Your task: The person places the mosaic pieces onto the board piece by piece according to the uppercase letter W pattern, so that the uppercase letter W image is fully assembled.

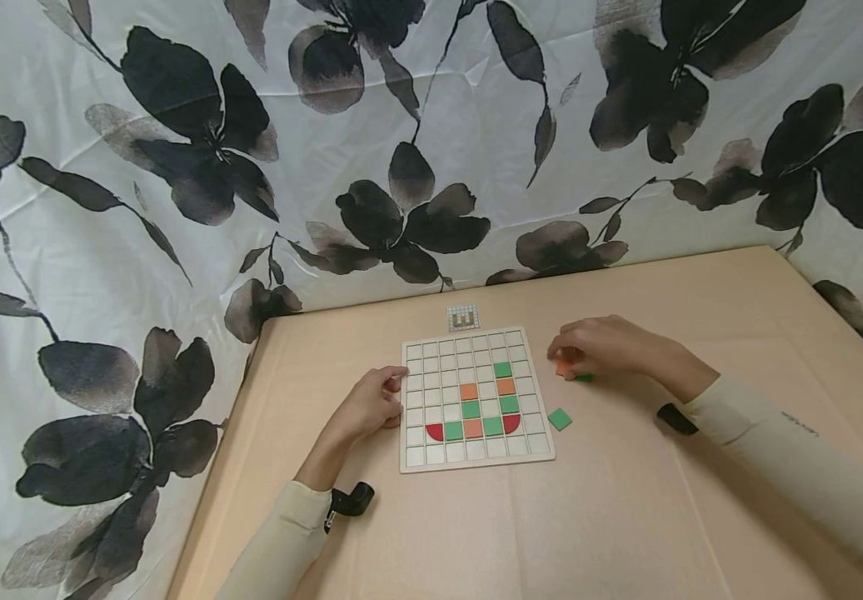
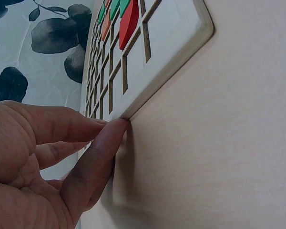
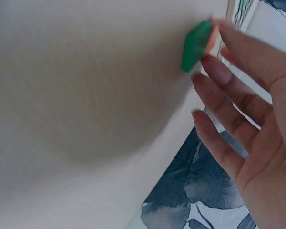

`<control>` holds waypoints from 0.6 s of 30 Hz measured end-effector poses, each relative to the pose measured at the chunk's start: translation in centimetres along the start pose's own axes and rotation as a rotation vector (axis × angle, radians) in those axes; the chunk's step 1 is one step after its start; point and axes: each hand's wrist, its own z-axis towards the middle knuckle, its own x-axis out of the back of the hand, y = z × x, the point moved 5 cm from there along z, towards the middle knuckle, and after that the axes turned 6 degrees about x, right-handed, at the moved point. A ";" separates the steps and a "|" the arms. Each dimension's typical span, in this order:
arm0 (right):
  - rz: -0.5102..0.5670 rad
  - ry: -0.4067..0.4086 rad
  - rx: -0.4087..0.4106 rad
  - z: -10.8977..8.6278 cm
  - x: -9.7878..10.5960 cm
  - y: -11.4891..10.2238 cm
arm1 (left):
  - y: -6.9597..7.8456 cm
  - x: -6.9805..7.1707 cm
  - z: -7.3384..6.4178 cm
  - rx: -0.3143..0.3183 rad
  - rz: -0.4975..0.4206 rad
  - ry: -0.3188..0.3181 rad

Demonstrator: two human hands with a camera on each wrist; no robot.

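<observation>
A white grid board [image 1: 478, 462] lies on the table, with several green square tiles, orange square tiles [image 1: 506, 387] and two red rounded tiles [image 1: 435, 432] in its cells. My left hand [image 1: 371, 404] pinches the board's left edge between thumb and fingers, as the left wrist view shows close up. Right of the board, my right hand [image 1: 607, 346] pinches an orange tile [image 1: 562, 367] low over the table. Beside that piece, a green tile [image 3: 195, 46] overlaps it in the right wrist view and is partly hidden under the hand in the head view.
Another loose green tile [image 1: 560, 419] lies just off the board's right edge. Behind the board sits a small card [image 1: 463, 317] with a printed grid pattern. Flower-printed cloth [image 1: 401, 125] hangs along the back and left of the wooden table [image 1: 596, 525].
</observation>
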 end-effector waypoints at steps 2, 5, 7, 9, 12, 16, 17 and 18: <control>0.017 -0.025 0.008 0.0 0.0 0.1 | 0.0 0.0 0.0 0.002 0.002 0.000; 0.022 -0.038 0.019 0.0 0.0 0.0 | 0.1 0.1 0.0 0.008 0.006 0.001; 0.018 -0.037 0.020 0.1 0.0 0.0 | 0.2 0.1 0.0 0.011 0.003 -0.001; 0.016 -0.036 0.014 0.1 0.0 0.1 | 0.2 0.1 0.0 0.015 -0.005 -0.004; 0.027 -0.038 0.008 0.2 0.0 0.2 | 0.2 0.1 0.0 0.018 -0.012 -0.007; 0.022 -0.035 0.011 0.3 0.1 0.2 | 0.3 0.1 0.0 0.023 -0.008 -0.006; 0.016 -0.031 0.014 0.3 0.1 0.2 | 0.3 0.1 0.0 0.025 -0.009 -0.006; 0.008 -0.027 0.018 0.3 0.1 0.2 | 0.3 0.1 0.0 0.026 -0.009 -0.006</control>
